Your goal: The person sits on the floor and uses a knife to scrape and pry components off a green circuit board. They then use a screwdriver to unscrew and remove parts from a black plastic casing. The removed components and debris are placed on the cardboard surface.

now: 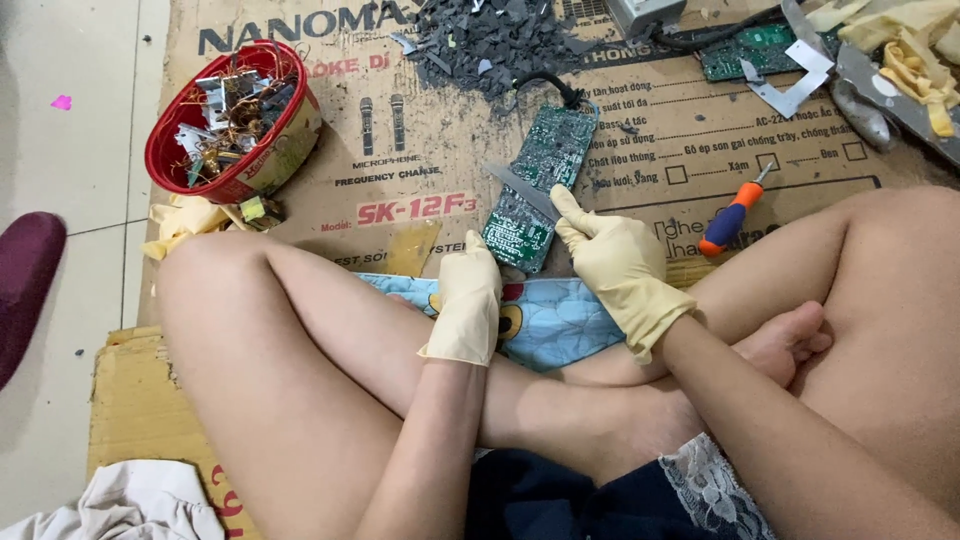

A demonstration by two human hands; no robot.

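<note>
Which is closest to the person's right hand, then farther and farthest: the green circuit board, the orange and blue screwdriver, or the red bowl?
From the right hand:
1. Green circuit board, just beside it, to its left.
2. Orange and blue screwdriver, to the right on the cardboard.
3. Red bowl, far upper left.

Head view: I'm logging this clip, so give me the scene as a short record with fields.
Left hand: gloved left hand grips the near end of a green circuit board
Right hand: gloved right hand holds a knife blade against the board
Surface: flattened cardboard on the floor
Nearby: red bowl of metal scrap; orange-and-blue screwdriver; grey debris pile
</note>
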